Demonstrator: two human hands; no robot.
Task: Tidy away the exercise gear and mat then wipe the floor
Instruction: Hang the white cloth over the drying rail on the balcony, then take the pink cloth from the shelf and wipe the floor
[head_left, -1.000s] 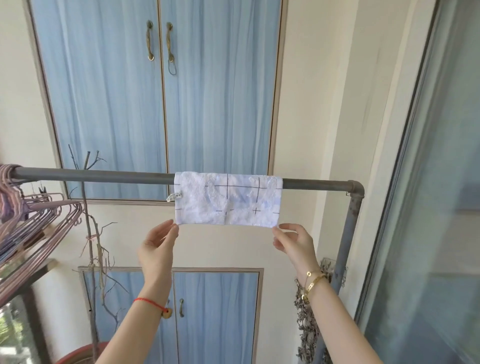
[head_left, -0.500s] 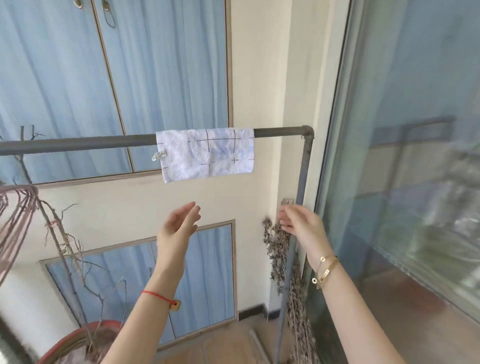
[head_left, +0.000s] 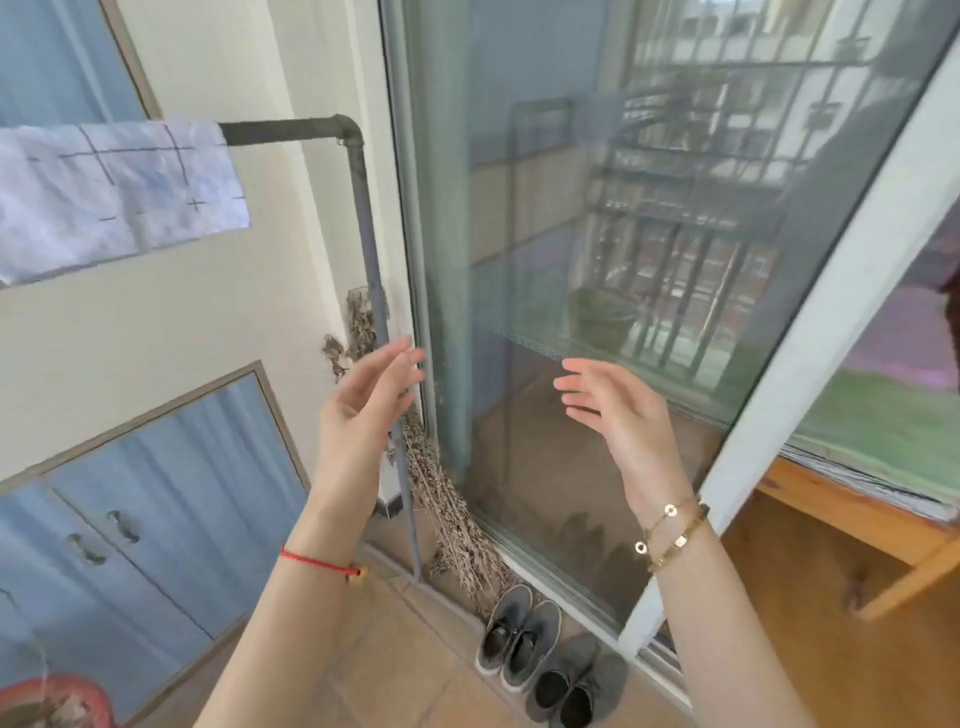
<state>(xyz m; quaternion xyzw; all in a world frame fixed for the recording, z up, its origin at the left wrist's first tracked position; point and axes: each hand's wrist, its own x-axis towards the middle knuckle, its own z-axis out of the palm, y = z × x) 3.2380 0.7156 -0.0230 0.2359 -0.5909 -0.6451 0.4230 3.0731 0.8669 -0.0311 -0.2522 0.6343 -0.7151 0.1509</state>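
A white cloth (head_left: 114, 192) with thin dark lines hangs folded over a grey metal rail (head_left: 291, 130) at the upper left. My left hand (head_left: 369, 400) is raised in the middle of the view, fingers apart, holding nothing, well below and to the right of the cloth. My right hand (head_left: 618, 410) is raised in front of the glass door, fingers spread and empty. No exercise gear or mat is in view.
A sliding glass door (head_left: 597, 260) with a white frame fills the right. Two pairs of grey shoes (head_left: 540, 660) sit on the tiled floor by its track. Dried plant bundles (head_left: 447, 509) hang by the rail's post. Blue cabinet doors (head_left: 145, 519) are lower left; a wooden bed frame (head_left: 857, 525) is at right.
Both hands let go of the cloth's lower corners and dropped away from it. The view swung right and down, from the rail towards the glass door and floor.
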